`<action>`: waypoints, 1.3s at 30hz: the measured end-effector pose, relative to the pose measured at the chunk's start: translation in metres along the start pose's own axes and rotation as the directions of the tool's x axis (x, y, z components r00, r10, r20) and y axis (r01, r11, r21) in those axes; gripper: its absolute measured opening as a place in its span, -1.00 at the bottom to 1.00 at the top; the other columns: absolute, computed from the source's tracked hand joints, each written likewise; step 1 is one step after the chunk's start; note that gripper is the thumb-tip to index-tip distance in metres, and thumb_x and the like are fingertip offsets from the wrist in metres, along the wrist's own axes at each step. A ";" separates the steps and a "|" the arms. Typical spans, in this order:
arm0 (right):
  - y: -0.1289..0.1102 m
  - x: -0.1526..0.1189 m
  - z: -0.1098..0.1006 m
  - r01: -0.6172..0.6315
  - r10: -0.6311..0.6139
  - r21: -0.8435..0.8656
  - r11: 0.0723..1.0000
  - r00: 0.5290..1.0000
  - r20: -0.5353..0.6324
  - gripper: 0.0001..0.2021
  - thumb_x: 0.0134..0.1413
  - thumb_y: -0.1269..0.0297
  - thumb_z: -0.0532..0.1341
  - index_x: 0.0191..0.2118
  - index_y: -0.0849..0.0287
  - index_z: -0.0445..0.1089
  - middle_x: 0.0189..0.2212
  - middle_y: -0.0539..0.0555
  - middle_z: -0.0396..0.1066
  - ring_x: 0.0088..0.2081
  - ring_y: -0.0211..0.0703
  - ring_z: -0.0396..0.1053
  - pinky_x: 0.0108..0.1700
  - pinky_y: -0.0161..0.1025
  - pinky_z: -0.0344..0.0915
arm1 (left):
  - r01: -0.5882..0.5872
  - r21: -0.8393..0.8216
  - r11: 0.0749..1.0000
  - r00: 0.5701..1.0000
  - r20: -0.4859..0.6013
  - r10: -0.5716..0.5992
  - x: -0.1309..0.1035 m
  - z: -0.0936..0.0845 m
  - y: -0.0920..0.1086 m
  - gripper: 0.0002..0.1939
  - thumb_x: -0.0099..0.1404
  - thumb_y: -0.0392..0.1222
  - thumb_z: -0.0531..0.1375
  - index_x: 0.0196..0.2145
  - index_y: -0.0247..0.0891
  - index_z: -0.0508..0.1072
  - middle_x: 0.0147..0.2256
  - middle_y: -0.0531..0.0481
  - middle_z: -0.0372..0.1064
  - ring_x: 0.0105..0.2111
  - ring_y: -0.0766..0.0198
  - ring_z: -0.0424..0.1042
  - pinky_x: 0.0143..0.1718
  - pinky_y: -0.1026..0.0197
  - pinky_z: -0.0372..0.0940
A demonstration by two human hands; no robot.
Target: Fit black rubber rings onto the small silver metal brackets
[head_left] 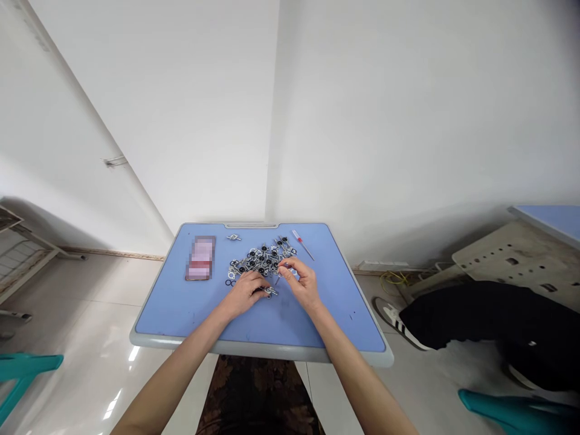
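Observation:
Low in front of the pile, my left hand [247,294] is closed, its fingertips pinching a small metal flanged part [271,292] on the tabletop. My right hand [302,284] hovers just to the right, thumb and forefinger pressed together on a thin, dark, rod-like thing [277,280] that slants down toward that part. What its upper end looks like is hidden by the fingers. Behind both hands lies a heap of small metal parts with black round pieces [263,260]. Small dark rings [231,283] rest by the heap's left edge.
On the blue desk [181,314] lie a screwdriver with a clear and red handle [302,244], a lone metal part [234,237] and a pixelated rectangular object [200,258]. White walls stand behind. At right, a person's black-clad leg [475,317] and a teal stool [512,414].

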State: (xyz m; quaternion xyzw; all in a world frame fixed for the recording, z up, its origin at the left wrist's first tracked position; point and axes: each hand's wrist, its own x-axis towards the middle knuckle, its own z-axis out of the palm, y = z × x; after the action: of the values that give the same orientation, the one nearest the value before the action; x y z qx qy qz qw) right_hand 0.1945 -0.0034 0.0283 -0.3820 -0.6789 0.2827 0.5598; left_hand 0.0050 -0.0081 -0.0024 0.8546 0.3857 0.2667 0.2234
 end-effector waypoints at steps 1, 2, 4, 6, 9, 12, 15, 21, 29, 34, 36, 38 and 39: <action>-0.001 0.000 0.000 0.014 -0.013 -0.006 1.000 1.000 0.022 -0.85 0.14 0.19 0.17 -0.35 0.13 0.39 -0.44 0.03 0.39 -0.39 -0.18 0.34 -0.28 -0.22 0.29 | 0.001 0.000 1.000 1.000 -0.002 -0.001 0.000 0.000 0.000 -0.84 0.28 -0.18 0.19 -0.19 -0.23 0.48 -0.22 -0.06 0.40 -0.18 0.18 0.35 -0.10 0.11 0.19; -0.003 0.001 0.000 0.026 -0.025 -0.010 1.000 0.999 0.044 -0.84 0.14 0.19 0.17 -0.36 0.13 0.39 -0.44 0.03 0.39 -0.38 -0.18 0.34 -0.27 -0.22 0.29 | 0.001 -0.001 1.000 1.000 -0.004 -0.001 0.000 0.000 0.000 -0.84 0.28 -0.18 0.19 -0.19 -0.23 0.48 -0.22 -0.06 0.40 -0.18 0.18 0.35 -0.10 0.12 0.19; -0.005 0.001 0.002 0.045 -0.044 -0.012 0.999 0.996 0.074 -0.84 0.15 0.18 0.15 -0.35 0.13 0.39 -0.44 0.04 0.40 -0.38 -0.17 0.34 -0.27 -0.21 0.29 | 0.000 -0.001 1.000 1.000 -0.008 0.000 -0.001 0.000 -0.001 -0.84 0.28 -0.17 0.19 -0.19 -0.23 0.48 -0.22 -0.05 0.40 -0.18 0.19 0.35 -0.10 0.12 0.19; -0.006 0.000 0.004 0.063 -0.061 -0.016 0.998 0.994 0.091 -0.84 0.17 0.20 0.14 -0.34 0.14 0.39 -0.43 0.04 0.40 -0.37 -0.17 0.34 -0.26 -0.21 0.28 | 0.000 0.000 1.000 1.000 -0.012 0.000 -0.001 0.001 -0.001 -0.83 0.28 -0.17 0.19 -0.19 -0.23 0.48 -0.23 -0.04 0.40 -0.17 0.19 0.35 -0.10 0.12 0.19; -0.005 0.000 0.004 0.084 -0.081 -0.025 0.996 0.990 0.114 -0.86 0.18 0.23 0.14 -0.34 0.14 0.39 -0.44 0.04 0.39 -0.38 -0.18 0.33 -0.27 -0.20 0.28 | -0.003 -0.002 1.000 1.000 -0.016 0.003 -0.002 0.001 -0.001 -0.83 0.28 -0.17 0.19 -0.19 -0.23 0.48 -0.22 -0.05 0.40 -0.17 0.19 0.35 -0.10 0.12 0.19; -0.004 -0.001 0.004 0.105 -0.100 -0.033 0.994 0.986 0.133 -0.87 0.18 0.25 0.14 -0.34 0.13 0.39 -0.46 0.04 0.38 -0.39 -0.18 0.32 -0.28 -0.20 0.27 | -0.004 -0.006 1.000 1.000 -0.015 0.004 -0.002 0.001 -0.001 -0.83 0.29 -0.16 0.18 -0.19 -0.22 0.48 -0.22 -0.05 0.40 -0.18 0.20 0.35 -0.10 0.12 0.19; -0.005 -0.001 0.003 0.120 -0.113 -0.043 0.992 0.984 0.141 -0.88 0.18 0.26 0.14 -0.33 0.12 0.39 -0.47 0.03 0.37 -0.39 -0.18 0.32 -0.28 -0.20 0.27 | -0.001 -0.013 1.000 1.000 -0.014 0.001 -0.001 0.000 0.000 -0.83 0.29 -0.16 0.18 -0.19 -0.23 0.48 -0.24 -0.04 0.41 -0.19 0.20 0.35 -0.11 0.13 0.20; -0.007 -0.001 0.003 0.132 -0.125 -0.040 0.990 0.982 0.144 -0.89 0.18 0.27 0.14 -0.31 0.12 0.39 -0.46 0.04 0.38 -0.38 -0.17 0.33 -0.27 -0.18 0.27 | -0.005 -0.016 1.000 1.000 -0.016 0.005 -0.001 0.001 0.001 -0.84 0.28 -0.16 0.18 -0.20 -0.23 0.48 -0.24 -0.05 0.41 -0.19 0.20 0.36 -0.11 0.13 0.21; -0.006 0.000 0.002 0.131 -0.122 -0.037 0.991 0.976 0.181 -0.88 0.19 0.28 0.13 -0.30 0.11 0.39 -0.45 0.03 0.38 -0.37 -0.17 0.32 -0.26 -0.18 0.27 | -0.016 -0.025 1.000 1.000 -0.026 0.015 -0.001 0.002 -0.001 -0.84 0.28 -0.18 0.19 -0.20 -0.23 0.48 -0.23 -0.04 0.41 -0.19 0.20 0.36 -0.11 0.13 0.22; -0.008 0.001 0.000 0.147 -0.142 -0.006 0.989 0.966 0.216 -0.88 0.20 0.28 0.13 -0.33 0.11 0.39 -0.43 0.03 0.42 -0.36 -0.16 0.32 -0.24 -0.16 0.26 | -0.010 -0.031 0.999 1.000 -0.025 0.010 0.000 0.003 -0.002 -0.84 0.28 -0.17 0.19 -0.20 -0.23 0.48 -0.23 -0.05 0.41 -0.19 0.19 0.36 -0.11 0.12 0.23; -0.008 0.001 -0.001 0.151 -0.148 0.006 0.989 0.959 0.240 -0.87 0.21 0.28 0.11 -0.31 0.10 0.39 -0.42 0.04 0.43 -0.35 -0.16 0.32 -0.22 -0.15 0.26 | -0.006 -0.031 1.000 1.000 -0.021 0.005 0.000 0.002 -0.002 -0.84 0.29 -0.16 0.18 -0.20 -0.22 0.48 -0.23 -0.05 0.41 -0.19 0.20 0.36 -0.11 0.12 0.22; -0.008 0.001 -0.002 0.149 -0.147 0.012 0.989 0.953 0.267 -0.87 0.22 0.29 0.10 -0.26 0.10 0.40 -0.40 0.05 0.44 -0.33 -0.15 0.33 -0.20 -0.14 0.26 | -0.006 -0.031 1.000 1.000 -0.023 0.005 0.000 0.002 -0.001 -0.84 0.29 -0.16 0.18 -0.20 -0.22 0.48 -0.23 -0.05 0.41 -0.20 0.20 0.36 -0.11 0.12 0.22; -0.007 0.001 -0.003 0.147 -0.145 0.011 0.989 0.949 0.279 -0.86 0.23 0.28 0.09 -0.24 0.10 0.40 -0.39 0.05 0.44 -0.32 -0.14 0.33 -0.19 -0.14 0.26 | -0.009 -0.030 1.000 1.000 -0.026 0.008 0.000 0.002 -0.001 -0.84 0.29 -0.16 0.18 -0.20 -0.22 0.48 -0.23 -0.05 0.41 -0.20 0.20 0.36 -0.11 0.12 0.22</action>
State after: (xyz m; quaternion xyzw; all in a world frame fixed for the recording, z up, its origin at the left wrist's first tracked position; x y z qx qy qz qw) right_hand 0.1956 -0.0063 0.0356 -0.2898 -0.7788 0.2881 0.4759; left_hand 0.0056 -0.0079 -0.0046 0.8491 0.3809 0.2845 0.2301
